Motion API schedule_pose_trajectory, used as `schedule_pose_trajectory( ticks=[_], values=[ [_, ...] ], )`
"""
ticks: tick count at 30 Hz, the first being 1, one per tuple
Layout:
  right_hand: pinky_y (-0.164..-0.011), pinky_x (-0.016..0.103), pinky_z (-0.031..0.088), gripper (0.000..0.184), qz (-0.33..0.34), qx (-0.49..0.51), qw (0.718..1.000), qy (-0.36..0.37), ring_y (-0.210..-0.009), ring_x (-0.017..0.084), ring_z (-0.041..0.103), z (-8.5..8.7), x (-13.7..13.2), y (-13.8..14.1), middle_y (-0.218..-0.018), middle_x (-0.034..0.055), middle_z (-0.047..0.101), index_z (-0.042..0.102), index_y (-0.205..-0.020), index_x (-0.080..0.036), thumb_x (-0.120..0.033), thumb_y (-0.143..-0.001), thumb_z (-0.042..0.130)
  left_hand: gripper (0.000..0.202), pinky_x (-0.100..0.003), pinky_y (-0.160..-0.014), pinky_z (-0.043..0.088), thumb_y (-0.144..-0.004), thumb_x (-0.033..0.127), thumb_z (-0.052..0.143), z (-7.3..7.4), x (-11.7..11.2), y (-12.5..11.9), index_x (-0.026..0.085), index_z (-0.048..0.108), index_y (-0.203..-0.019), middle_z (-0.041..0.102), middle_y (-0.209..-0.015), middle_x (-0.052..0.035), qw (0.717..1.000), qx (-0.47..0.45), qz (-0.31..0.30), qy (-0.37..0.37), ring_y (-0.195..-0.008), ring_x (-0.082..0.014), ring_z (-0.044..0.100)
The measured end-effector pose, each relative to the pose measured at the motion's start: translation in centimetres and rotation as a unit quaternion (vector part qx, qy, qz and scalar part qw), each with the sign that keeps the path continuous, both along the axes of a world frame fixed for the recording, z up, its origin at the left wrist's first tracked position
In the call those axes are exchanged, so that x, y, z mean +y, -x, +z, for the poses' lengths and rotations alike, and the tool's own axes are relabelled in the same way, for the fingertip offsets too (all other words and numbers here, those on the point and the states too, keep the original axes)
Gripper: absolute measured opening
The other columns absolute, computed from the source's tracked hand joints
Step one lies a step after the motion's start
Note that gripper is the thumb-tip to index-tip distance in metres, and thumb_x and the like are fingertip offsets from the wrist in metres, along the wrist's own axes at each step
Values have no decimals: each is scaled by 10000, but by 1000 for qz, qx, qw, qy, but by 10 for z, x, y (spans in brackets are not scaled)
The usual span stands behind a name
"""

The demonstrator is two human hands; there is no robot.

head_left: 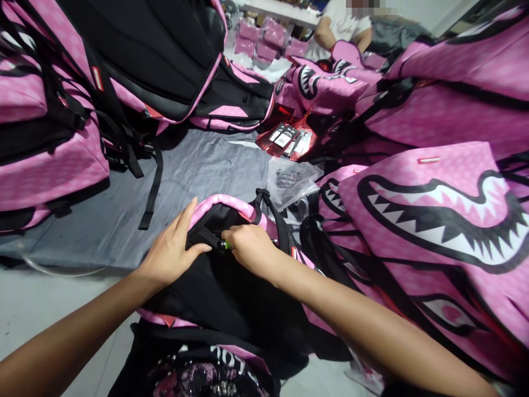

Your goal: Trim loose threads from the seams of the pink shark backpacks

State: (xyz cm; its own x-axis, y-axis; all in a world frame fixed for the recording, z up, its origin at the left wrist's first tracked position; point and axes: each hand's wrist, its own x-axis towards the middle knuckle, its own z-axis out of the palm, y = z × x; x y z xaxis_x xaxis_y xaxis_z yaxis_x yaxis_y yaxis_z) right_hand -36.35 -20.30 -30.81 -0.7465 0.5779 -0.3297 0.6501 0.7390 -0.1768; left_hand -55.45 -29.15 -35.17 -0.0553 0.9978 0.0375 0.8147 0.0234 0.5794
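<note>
A pink-and-black backpack [248,298] lies in front of me with its black inside facing up and its pink rim curving round the far end. My left hand [171,248] rests on the left side of that rim, fingers stretched out and thumb apart over black fabric. Close by, my right hand [250,248] is closed around a small green-and-black handled tool [225,244], held over the opening. Most of the tool is hidden in the fist, so its kind does not show.
Pink backpacks with shark-mouth prints [446,220] crowd the right side. Others [53,165] stand at left on grey sheeting [206,160]. A clear plastic bag [291,179] and a red net bag with tags [285,138] lie ahead. Another person [345,27] works behind wrapped pink bundles [273,33].
</note>
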Motion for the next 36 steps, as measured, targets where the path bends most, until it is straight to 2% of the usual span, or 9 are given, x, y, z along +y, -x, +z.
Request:
schedule_pose_trajectory(
  ticks=[6, 10, 14, 17, 22, 25, 29, 33, 36],
  values=[
    [-774, 256, 466, 314, -18, 65, 998, -1, -976, 193, 683, 1, 1, 22, -1114, 66, 738, 657, -1192, -197, -132, -918, 519, 656, -408, -1091, 479, -899, 444, 620, 0, -4, 4, 256, 387, -1483, 598, -1430, -60, 999, -19, 29, 34, -1303, -280, 586],
    [-680, 236, 447, 248, 55, 123, 990, 33, -950, 169, 686, -6, 12, 40, -1053, 45, 751, 672, -1123, -177, -160, -907, 551, 631, -416, -1001, 527, -906, 501, 544, -10, -5, 15, 277, 384, -1474, 630, -1386, -62, 998, 8, 48, 44, -1234, -329, 631],
    [-580, 267, 433, 245, 126, 57, 990, -32, -869, 179, 689, 7, 16, 32, -1021, 46, 756, 672, -1093, -168, -133, -932, 492, 609, -437, -971, 538, -918, 586, 463, -13, -3, 24, 359, 345, -1471, 617, -1401, -19, 997, 19, 40, 57, -1211, -345, 642],
    [-679, 285, 506, 315, 148, -17, 987, -59, -918, 187, 702, 16, 6, 14, -1043, 60, 760, 696, -1066, -180, -80, -965, 415, 589, -465, -989, 526, -928, 604, 421, -10, -5, 24, 368, 343, -1462, 594, -1424, -24, 996, 20, 38, 76, -1212, -362, 637],
    [-629, 324, 550, 250, 55, -112, 990, -61, -814, 247, 735, 20, -7, -21, -873, 124, 767, 726, -882, -108, 35, -843, 525, 576, -497, -890, 558, -922, 630, 404, -7, -4, 24, 362, 385, -1431, 689, -1269, -50, 991, 32, 75, 104, -1088, -387, 692],
    [-667, 314, 556, 248, 4, -61, 994, -87, -876, 228, 734, 31, -10, -51, -1007, 100, 757, 687, -1076, -141, -72, -905, 522, 542, -458, -823, 581, -903, 652, 425, -2, 2, 25, 353, 465, -1353, 734, -1147, -40, 990, 41, 94, 99, -983, -360, 726],
    [-822, 270, 516, 348, -236, 25, 963, -124, -1123, 218, 665, 33, -16, -110, -1270, 93, 674, 597, -1286, -219, -253, -942, 558, 591, -438, -850, 580, -869, 680, 473, 5, 18, 24, 302, 493, -1322, 730, -1158, -62, 990, 22, 75, 116, -1031, -346, 716],
    [-673, 263, 478, 247, -319, -24, 945, -70, -877, 239, 719, 8, -35, -154, -991, 106, 755, 714, -1079, -185, -175, -843, 642, 577, -427, -907, 562, -856, 640, 526, 2, 27, 26, 236, 554, -1267, 736, -1170, -80, 992, 1, 26, 126, -1062, -331, 709],
    [-646, 271, 437, 257, -338, -16, 938, -73, -806, 230, 713, 13, -69, -172, -894, 96, 760, 733, -979, -207, -100, -849, 538, 486, -383, -767, 593, -862, 624, 516, 21, 13, 27, 234, 616, -1134, 775, -961, -51, 997, 31, 22, 73, -893, -305, 747]
  ],
)
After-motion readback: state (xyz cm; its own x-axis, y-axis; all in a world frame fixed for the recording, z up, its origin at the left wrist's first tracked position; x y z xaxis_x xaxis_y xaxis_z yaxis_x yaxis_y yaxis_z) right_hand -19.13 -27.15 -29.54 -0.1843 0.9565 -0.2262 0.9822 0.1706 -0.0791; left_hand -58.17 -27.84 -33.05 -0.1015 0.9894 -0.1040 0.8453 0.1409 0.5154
